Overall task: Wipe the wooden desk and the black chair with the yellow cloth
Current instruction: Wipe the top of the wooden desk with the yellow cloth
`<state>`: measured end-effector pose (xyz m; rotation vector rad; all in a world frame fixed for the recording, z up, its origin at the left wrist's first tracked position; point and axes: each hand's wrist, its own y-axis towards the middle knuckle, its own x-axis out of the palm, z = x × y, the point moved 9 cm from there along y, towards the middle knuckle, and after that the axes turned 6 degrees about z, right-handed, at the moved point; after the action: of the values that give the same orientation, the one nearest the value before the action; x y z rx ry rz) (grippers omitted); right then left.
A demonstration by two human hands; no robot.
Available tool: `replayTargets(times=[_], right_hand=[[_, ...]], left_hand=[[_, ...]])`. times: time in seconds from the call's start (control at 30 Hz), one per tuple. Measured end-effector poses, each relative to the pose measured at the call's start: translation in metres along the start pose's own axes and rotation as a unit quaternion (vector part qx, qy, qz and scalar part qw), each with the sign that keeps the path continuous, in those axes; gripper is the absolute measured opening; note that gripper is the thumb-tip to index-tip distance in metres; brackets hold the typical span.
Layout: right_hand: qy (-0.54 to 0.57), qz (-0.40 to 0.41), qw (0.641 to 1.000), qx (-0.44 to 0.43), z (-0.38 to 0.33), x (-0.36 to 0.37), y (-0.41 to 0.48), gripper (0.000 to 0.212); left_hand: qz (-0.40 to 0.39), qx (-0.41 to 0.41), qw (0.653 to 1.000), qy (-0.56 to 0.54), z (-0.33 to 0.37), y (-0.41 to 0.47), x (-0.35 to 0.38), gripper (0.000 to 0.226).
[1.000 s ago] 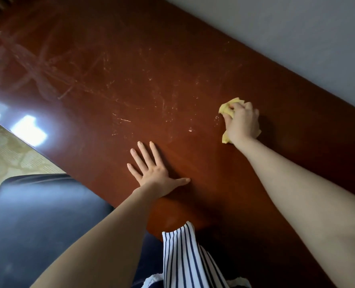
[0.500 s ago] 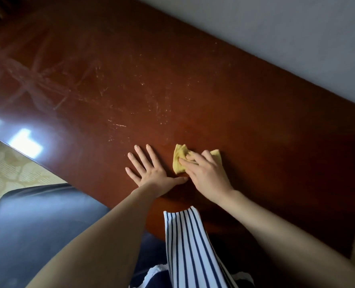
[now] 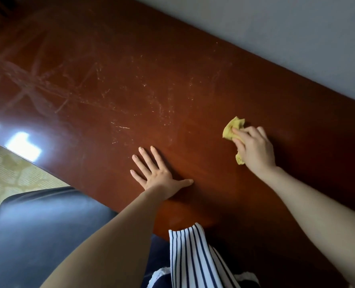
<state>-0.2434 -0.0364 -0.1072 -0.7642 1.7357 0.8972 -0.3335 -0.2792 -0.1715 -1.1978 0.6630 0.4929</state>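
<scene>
Head view, looking down. The wooden desk (image 3: 130, 59), reddish-brown and glossy, runs diagonally beneath a grey wall (image 3: 276, 28), and fine pale scratches and smears show on its left half. The left hand (image 3: 157, 175) lies flat on the desk near its front edge, with fingers straight and spread and the thumb pointing right. The right hand (image 3: 255, 150) curls its fingers over the bunched yellow cloth (image 3: 231, 127) and holds it against the desktop, well apart from the left hand. The black chair (image 3: 43, 231) stands at lower left, beside the desk edge, on a patterned floor (image 3: 10, 175). A striped garment (image 3: 191, 256) hangs between the forearms.
</scene>
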Motion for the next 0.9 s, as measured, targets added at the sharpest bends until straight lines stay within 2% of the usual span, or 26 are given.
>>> replayTargets(times=[0.13,0.37,0.53,0.7,0.8,0.9], right_hand=[[-0.027,-0.031,0.997,0.067,-0.006,0.016,0.052,0.031],[-0.026,-0.080,0.996,0.023,-0.075,0.044,0.105,0.031],[0.007,-0.126,0.990,-0.065,-0.139,0.056,0.089,0.031],[0.020,-0.132,0.983,-0.130,-0.176,0.054,0.042,0.033],[0.054,-0.140,0.979,-0.135,-0.181,0.052,0.013,0.032],[0.104,-0.120,0.982,-0.098,-0.166,0.040,-0.007,0.028]], left_hand=[[-0.003,-0.001,1.000,-0.002,-0.002,0.001,0.001,0.147],[-0.002,-0.011,1.000,-0.001,-0.002,0.003,0.002,0.146],[0.001,-0.011,1.000,0.000,-0.003,0.004,0.001,0.146],[0.008,-0.008,1.000,0.005,-0.004,0.005,0.001,0.145],[0.021,-0.005,1.000,0.003,-0.005,0.006,0.000,0.144],[0.036,0.003,0.999,0.000,-0.004,0.005,-0.001,0.143]])
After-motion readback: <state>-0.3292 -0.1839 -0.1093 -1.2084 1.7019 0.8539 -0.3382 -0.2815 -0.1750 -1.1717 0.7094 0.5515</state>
